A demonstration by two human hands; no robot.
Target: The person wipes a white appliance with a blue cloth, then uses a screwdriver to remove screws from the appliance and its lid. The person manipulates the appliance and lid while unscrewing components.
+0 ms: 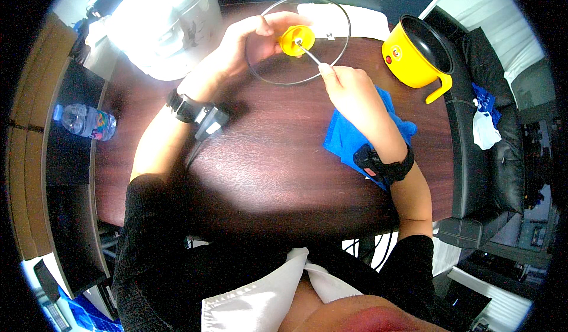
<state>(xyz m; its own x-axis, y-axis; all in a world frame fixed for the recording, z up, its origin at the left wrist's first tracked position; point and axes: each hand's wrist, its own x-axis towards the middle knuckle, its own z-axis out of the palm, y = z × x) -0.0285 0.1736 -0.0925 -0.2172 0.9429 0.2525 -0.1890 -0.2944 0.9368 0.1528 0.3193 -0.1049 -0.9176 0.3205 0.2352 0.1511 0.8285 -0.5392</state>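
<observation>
My left hand point(248, 42) reaches to the far middle of the table and grips a yellow lid knob point(291, 48), its fingers curled around it. A round, clear glass lid point(332, 54) with a thin metal rim overlaps the knob and fingers; whether the knob is fixed to it, I cannot tell. My right hand point(355, 92) is closed on a screwdriver point(312, 56), whose thin metal shaft points into the middle of the knob. The screwdriver's handle is hidden inside the fist. Below my right forearm lies a crumpled blue cloth point(343, 137).
At the far right stands a yellow pot point(408, 66) with a dark inside and a handle. A white cloth point(367, 21) lies at the back edge. Large white container point(195, 24) stands far left. Off the table's left side is a plastic bottle point(89, 122); a black seat point(485, 172) is right.
</observation>
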